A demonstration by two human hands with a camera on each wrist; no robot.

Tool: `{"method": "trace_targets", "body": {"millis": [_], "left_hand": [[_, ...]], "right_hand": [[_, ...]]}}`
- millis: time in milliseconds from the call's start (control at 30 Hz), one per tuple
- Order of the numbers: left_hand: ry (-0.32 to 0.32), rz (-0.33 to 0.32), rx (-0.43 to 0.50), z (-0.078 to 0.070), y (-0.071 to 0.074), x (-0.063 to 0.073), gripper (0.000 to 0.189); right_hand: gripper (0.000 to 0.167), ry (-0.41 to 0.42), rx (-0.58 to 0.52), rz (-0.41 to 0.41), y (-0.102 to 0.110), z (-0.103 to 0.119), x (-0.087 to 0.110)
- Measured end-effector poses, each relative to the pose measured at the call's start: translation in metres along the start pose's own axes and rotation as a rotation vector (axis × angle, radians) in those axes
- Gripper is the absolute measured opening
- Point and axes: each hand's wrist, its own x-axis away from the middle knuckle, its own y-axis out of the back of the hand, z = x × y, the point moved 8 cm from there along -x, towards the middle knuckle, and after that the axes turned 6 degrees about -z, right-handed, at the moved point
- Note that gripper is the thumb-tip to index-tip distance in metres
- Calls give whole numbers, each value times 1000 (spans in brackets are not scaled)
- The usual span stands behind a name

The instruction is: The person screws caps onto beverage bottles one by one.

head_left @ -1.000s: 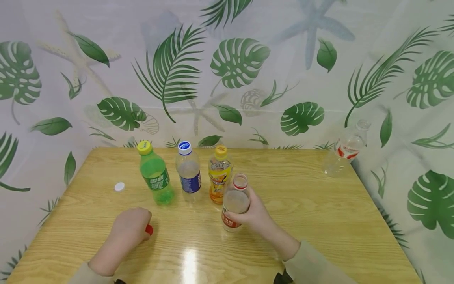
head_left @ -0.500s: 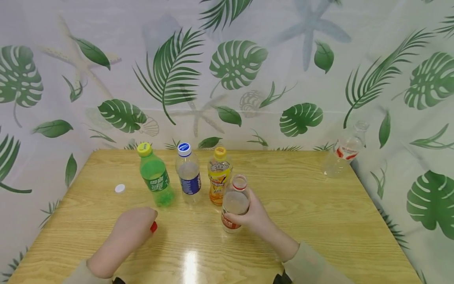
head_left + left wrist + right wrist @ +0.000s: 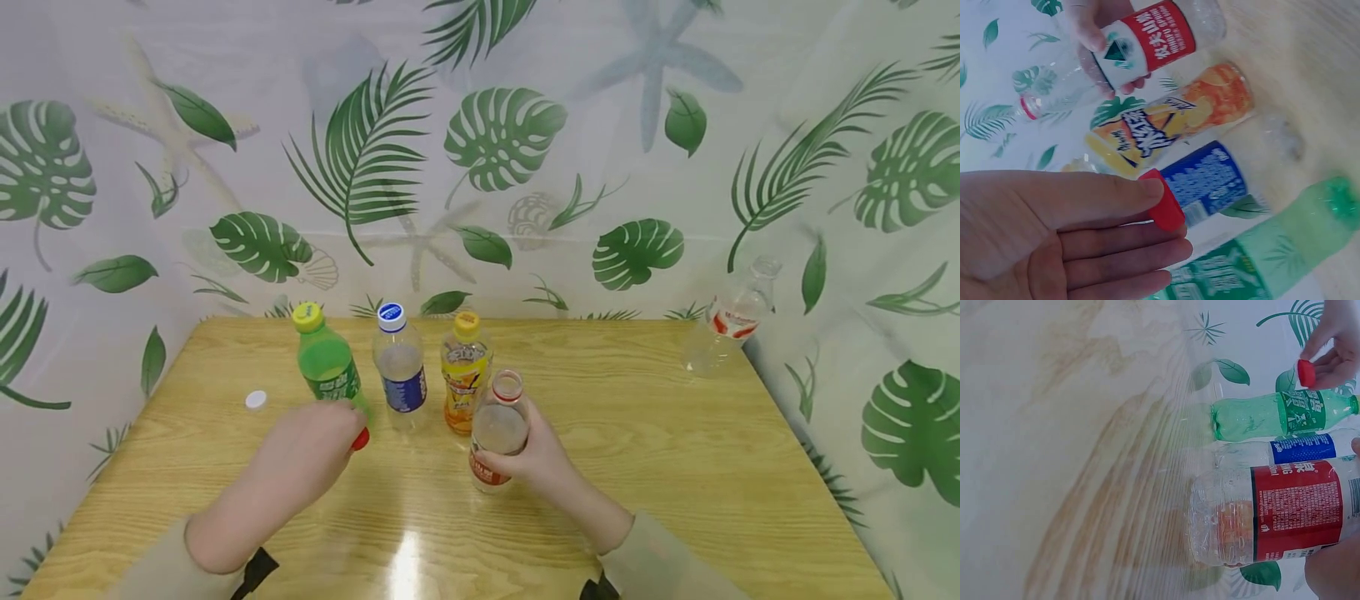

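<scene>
Between thumb and fingertips, my left hand pinches a red bottle cap. It is held above the table, in front of the green bottle. My right hand grips a clear plastic water bottle with a red label, upright and uncapped, its red-ringed mouth bare. Just behind it stands an orange drink bottle with a yellow cap. To the left of that are a clear bottle with blue label and white-and-blue cap, then the yellow-capped green one, partly hidden by my left hand in the head view.
A white cap lies on the wooden table at the left. Near the right edge stands an uncapped clear bottle with a red-and-white label. A leaf-patterned cloth hangs behind the table.
Carrying the red cap, my left hand has moved right and farther from me, toward the water bottle, and now overlaps the green bottle's base. My right hand and its bottle stay put.
</scene>
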Motion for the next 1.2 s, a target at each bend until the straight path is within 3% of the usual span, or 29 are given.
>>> {"method": "trace_targets", "body": {"millis": [267,567,833,1033,1200], "left_hand": [[-152,-87,-97,-22,37,-20,27],[-222,-209,-107,-43,77,-43,33],[-265,-166,-104,-61,95,-65,24],[-296,-211,-76,-76,116,-80,25],[-309,-199,-46,-84,124,-94,24]], "right_hand": [[79,4,-3,14,-1,0,0],[78,9,21,3,0,-1,0],[77,12,21,4,1,-3,-2],[76,27,28,-3,1,-4,-3],[79,13,26,-1,0,-6,-4]]}}
